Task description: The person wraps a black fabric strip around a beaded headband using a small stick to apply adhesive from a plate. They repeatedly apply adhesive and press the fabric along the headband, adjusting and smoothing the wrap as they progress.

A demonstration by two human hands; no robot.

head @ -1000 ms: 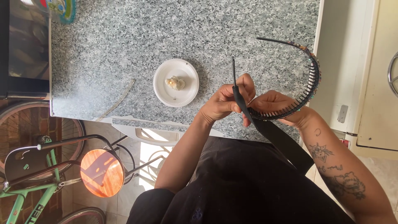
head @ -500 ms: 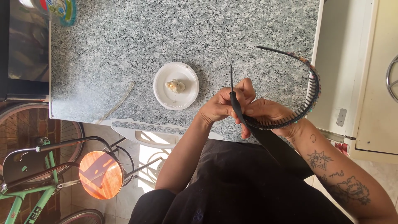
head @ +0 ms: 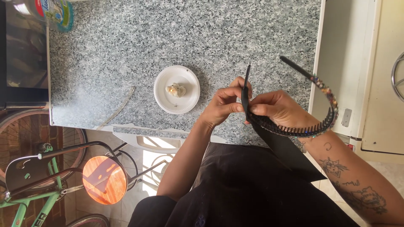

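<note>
My left hand (head: 225,105) and my right hand (head: 280,110) meet over the near edge of a speckled granite counter (head: 126,46). Both grip one end of a black toothed headband (head: 324,122) whose outer face carries small coloured beads. The band arcs away to the right, past the counter's edge. A strip of black fabric (head: 286,151) is pinched against that end; it sticks up between my fingers and hangs down toward my lap.
A small white plate (head: 176,89) holding a pale yellowish lump (head: 176,89) sits left of my hands. A thin clear strip (head: 118,108) lies near the counter's front-left edge, a plastic bottle (head: 50,10) at the far left corner. A white cabinet (head: 362,75) stands right; a green bicycle (head: 38,197) and round wooden stool (head: 104,180) below left.
The headband has swung so its free end points further right and lower. My right hand has shifted over the band's near end, and the fabric strip's tip has tilted slightly right.
</note>
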